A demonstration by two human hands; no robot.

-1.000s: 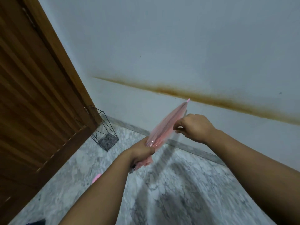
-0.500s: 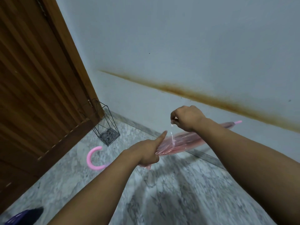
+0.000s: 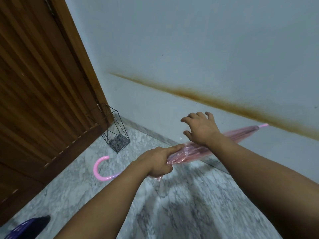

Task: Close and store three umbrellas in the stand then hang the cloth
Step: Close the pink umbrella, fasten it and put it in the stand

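Note:
I hold a folded pink translucent umbrella (image 3: 240, 137) nearly level across the view, tip to the right near the wall, curved pink handle (image 3: 99, 169) to the left. My left hand (image 3: 158, 163) grips the bunched canopy near its lower end. Above the umbrella's middle hovers my right hand (image 3: 200, 130), fingers spread and holding nothing. A black wire umbrella stand (image 3: 114, 133) sits on the floor in the corner by the door, with nothing seen inside it.
A brown wooden door (image 3: 39, 94) fills the left side. A pale wall with a rusty stain (image 3: 215, 100) runs behind. The floor is grey marble (image 3: 172, 213). A purple and black object (image 3: 25, 226) shows at the bottom left edge.
The umbrella swung from tip-up to nearly level, bringing its pink handle into view. My right hand let go of the small strap it pinched and spread its fingers.

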